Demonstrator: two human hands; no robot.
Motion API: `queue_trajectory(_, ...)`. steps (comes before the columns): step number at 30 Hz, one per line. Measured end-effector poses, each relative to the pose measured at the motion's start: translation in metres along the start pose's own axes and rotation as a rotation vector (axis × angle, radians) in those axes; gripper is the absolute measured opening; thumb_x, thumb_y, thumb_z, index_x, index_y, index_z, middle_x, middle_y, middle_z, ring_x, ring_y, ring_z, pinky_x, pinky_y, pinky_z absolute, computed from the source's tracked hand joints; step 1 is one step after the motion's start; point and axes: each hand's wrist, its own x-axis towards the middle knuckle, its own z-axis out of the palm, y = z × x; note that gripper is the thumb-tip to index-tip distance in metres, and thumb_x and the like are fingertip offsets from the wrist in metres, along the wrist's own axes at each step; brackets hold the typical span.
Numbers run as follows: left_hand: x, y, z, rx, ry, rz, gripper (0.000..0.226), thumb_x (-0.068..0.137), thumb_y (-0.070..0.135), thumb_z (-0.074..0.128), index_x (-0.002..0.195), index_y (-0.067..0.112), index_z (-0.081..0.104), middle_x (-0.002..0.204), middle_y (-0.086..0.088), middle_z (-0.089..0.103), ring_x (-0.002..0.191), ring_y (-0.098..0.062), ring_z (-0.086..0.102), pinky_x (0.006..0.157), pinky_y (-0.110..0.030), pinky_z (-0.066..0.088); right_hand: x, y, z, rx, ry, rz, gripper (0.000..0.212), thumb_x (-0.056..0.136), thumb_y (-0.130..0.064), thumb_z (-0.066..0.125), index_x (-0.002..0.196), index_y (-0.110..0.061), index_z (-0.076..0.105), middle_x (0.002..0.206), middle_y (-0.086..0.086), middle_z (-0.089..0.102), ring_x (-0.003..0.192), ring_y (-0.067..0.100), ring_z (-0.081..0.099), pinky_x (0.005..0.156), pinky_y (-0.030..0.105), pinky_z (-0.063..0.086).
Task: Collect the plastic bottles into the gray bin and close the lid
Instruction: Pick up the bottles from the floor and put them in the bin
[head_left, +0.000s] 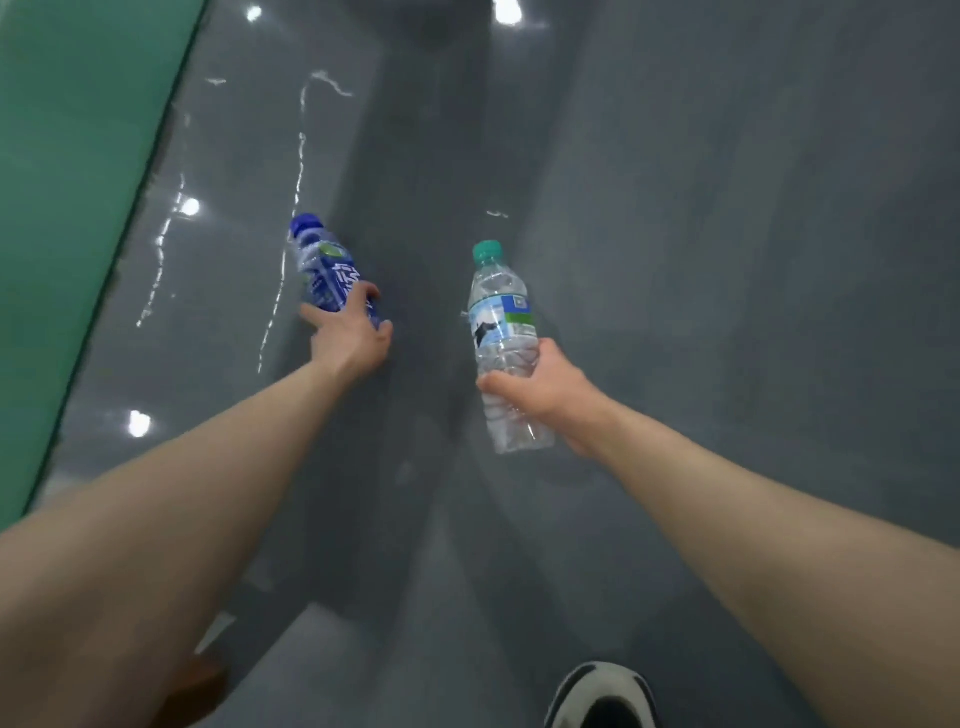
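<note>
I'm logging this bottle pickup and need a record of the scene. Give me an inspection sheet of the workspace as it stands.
Surface: glossy gray floor, light reflections on it.
Job's things: blue bottle, blue cap; clear bottle, green cap. Gray bin not in view.
Clutter: nothing seen.
Grippers: left hand closed on the blue bottle low near the floor; right hand closed around the clear bottle's lower half, cap pointing away.
Cables: nothing seen.
Surroundings: green strip along the left; shoe at the bottom edge.

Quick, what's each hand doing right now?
Left hand: closing on the blue bottle; firm grip cannot be told.
Right hand: shut on the clear bottle.
</note>
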Motion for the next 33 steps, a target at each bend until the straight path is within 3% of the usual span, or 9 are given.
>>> queue_trajectory(2, -0.034, 0.027, 0.012, 0.005, -0.101, 0.063, 0.036, 0.094, 0.029, 0.055, 0.128, 0.027, 0.043, 0.124, -0.021, 0.029, 0.080, -0.034, 0.056, 0.095, -0.035, 0.048, -0.022, 0.006, -0.031, 0.029, 0.037, 0.032, 0.061, 0.075, -0.036, 0.081, 0.122, -0.023, 0.044, 0.108, -0.005, 0.065, 0.095, 0.013, 0.067, 0.084, 0.035, 0.058)
queue_trajectory(4, -0.078, 0.056, 0.020, -0.030, -0.216, 0.170, 0.033, 0.096, 0.034, 0.056, 0.125, 0.027, 0.042, 0.114, -0.018, 0.035, 0.081, -0.027, 0.049, 0.087, -0.029, 0.044, -0.048, 0.006, -0.059, 0.091, 0.103, 0.064, 0.063, 0.073, -0.038, 0.082, 0.122, -0.022, 0.046, 0.108, -0.004, 0.065, 0.097, 0.014, 0.067, 0.087, 0.038, 0.058)
queue_trajectory(9, -0.211, 0.164, 0.023, -0.168, -0.510, 0.451, 0.029, 0.092, 0.051, 0.059, 0.111, 0.040, 0.039, 0.114, -0.018, 0.051, 0.101, -0.033, 0.054, 0.071, -0.055, 0.062, -0.151, -0.006, -0.154, 0.248, 0.334, 0.144, 0.067, 0.072, -0.046, 0.082, 0.126, -0.022, 0.049, 0.109, -0.004, 0.067, 0.097, 0.015, 0.067, 0.081, 0.031, 0.055)
queue_trajectory(14, -0.352, 0.328, 0.010, -0.325, -0.689, 0.687, 0.077, 0.088, 0.024, 0.071, 0.144, 0.049, 0.023, 0.133, -0.002, 0.059, 0.106, -0.025, 0.069, 0.080, -0.049, 0.063, -0.285, -0.022, -0.304, 0.380, 0.573, 0.132, 0.059, 0.077, -0.048, 0.080, 0.124, -0.025, 0.053, 0.107, -0.010, 0.067, 0.093, 0.009, 0.065, 0.073, 0.025, 0.049)
queue_trajectory(17, -0.451, 0.429, 0.007, -0.352, -0.780, 0.838, 0.091, 0.088, 0.004, 0.069, 0.154, 0.037, 0.016, 0.146, 0.002, 0.049, 0.114, -0.011, 0.065, 0.087, -0.030, 0.061, -0.378, -0.020, -0.401, 0.474, 0.745, 0.081, 0.057, 0.078, -0.050, 0.078, 0.124, -0.026, 0.054, 0.113, -0.008, 0.069, 0.095, 0.010, 0.067, 0.080, 0.027, 0.052)
queue_trajectory(21, -0.587, 0.514, 0.015, -0.278, -0.874, 0.920, 0.089, 0.089, 0.001, 0.067, 0.156, 0.026, 0.013, 0.134, 0.001, 0.058, 0.086, 0.014, 0.066, 0.068, -0.006, 0.052, -0.496, 0.010, -0.484, 0.612, 0.972, 0.027, 0.061, 0.075, -0.053, 0.079, 0.126, -0.029, 0.055, 0.112, -0.010, 0.069, 0.101, 0.011, 0.067, 0.093, 0.035, 0.054)
queue_trajectory(24, -0.695, 0.552, 0.043, -0.125, -1.034, 0.983, 0.087, 0.089, 0.007, 0.070, 0.155, 0.027, 0.017, 0.135, 0.004, 0.058, 0.098, 0.004, 0.067, 0.082, -0.022, 0.060, -0.592, 0.067, -0.521, 0.788, 1.077, 0.058, 0.057, 0.075, -0.052, 0.079, 0.123, -0.031, 0.054, 0.110, -0.010, 0.070, 0.097, 0.011, 0.069, 0.088, 0.036, 0.057)
queue_trajectory(29, -0.827, 0.563, 0.111, 0.210, -1.129, 0.992, 0.089, 0.085, 0.025, 0.075, 0.155, 0.028, 0.019, 0.137, 0.000, 0.053, 0.112, -0.021, 0.061, 0.092, -0.043, 0.059, -0.686, 0.169, -0.533, 1.042, 1.129, 0.194, 0.085, 0.054, -0.076, 0.081, 0.123, -0.032, 0.059, 0.106, -0.005, 0.076, 0.091, 0.018, 0.076, 0.086, 0.047, 0.060)
queue_trajectory(33, -0.874, 0.554, 0.165, 0.433, -1.090, 0.994, 0.092, 0.075, 0.043, 0.073, 0.150, 0.028, 0.023, 0.141, -0.008, 0.053, 0.120, -0.030, 0.059, 0.097, -0.052, 0.055, -0.713, 0.216, -0.537, 1.132, 1.161, 0.273, 0.050, 0.069, -0.060, 0.079, 0.103, -0.029, 0.060, 0.099, 0.001, 0.075, 0.087, 0.023, 0.074, 0.082, 0.042, 0.060)
